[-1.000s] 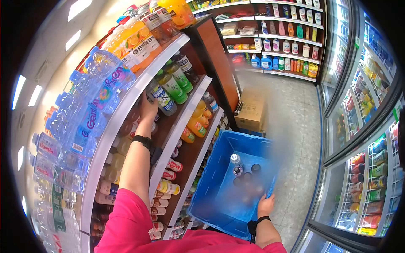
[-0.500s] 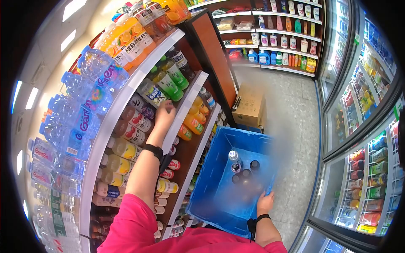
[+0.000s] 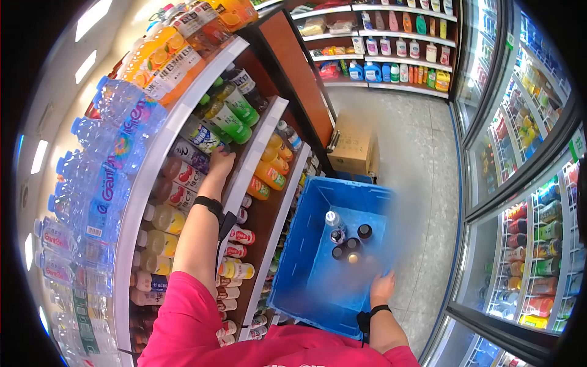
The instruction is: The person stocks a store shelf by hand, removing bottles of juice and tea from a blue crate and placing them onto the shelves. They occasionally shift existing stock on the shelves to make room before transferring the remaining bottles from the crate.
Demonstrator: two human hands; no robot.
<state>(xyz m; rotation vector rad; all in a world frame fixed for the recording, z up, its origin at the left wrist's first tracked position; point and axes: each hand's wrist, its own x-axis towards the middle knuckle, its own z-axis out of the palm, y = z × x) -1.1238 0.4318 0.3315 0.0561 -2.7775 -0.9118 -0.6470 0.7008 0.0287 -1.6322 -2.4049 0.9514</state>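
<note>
My left hand (image 3: 221, 161) is at the second shelf, its fingers closed round the near end of a bottle (image 3: 203, 136) with a white, blue and yellow label. That bottle lies on its side between green-labelled bottles (image 3: 229, 122) and a dark purple-labelled bottle (image 3: 192, 154). Part of the fingers is hidden. Low on the right, my right hand (image 3: 383, 287) grips the near right rim of a blue plastic crate (image 3: 292, 244). Inside the crate stand a clear bottle with a white cap (image 3: 333, 219) and several dark-capped bottles (image 3: 364, 232).
Large water bottles (image 3: 116, 147) and orange drinks (image 3: 162, 64) stand on the top shelf at left. Orange bottles (image 3: 269, 174) lie one shelf lower. A cardboard box (image 3: 353, 148) sits beyond the crate. Glass-door fridges (image 3: 520, 244) line the right side of the tiled floor (image 3: 422, 153).
My left hand has moved slightly and its fingers have closed round the end of the labelled bottle. My right hand stays on the crate rim. The view has shifted a little.
</note>
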